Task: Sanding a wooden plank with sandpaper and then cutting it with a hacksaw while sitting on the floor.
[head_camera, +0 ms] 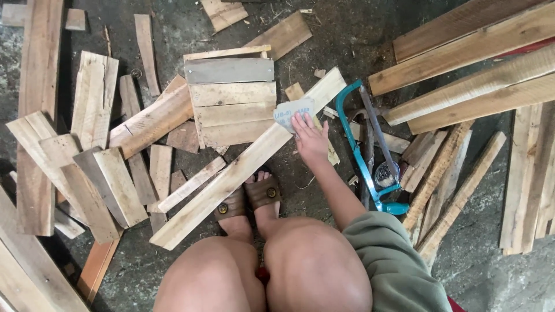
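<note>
Currently my right hand (310,138) rests with fingers spread and flat on a sheet of sandpaper (293,114), pressing it against the upper end of a long pale plank (243,164). That plank lies diagonally across the concrete floor (347,34), its lower end near my sandalled feet (248,199). My left hand is out of view, so I cannot tell its state. Just beside the plank's upper end, on its far side, sits a small slatted wooden panel (231,98). A teal-framed hacksaw (364,156) lies on the floor just right of my right hand, not touching it. Loose offcuts (92,173) are scattered toward the floor's left edge; longer boards (468,63) are stacked toward its upper right corner.
</note>
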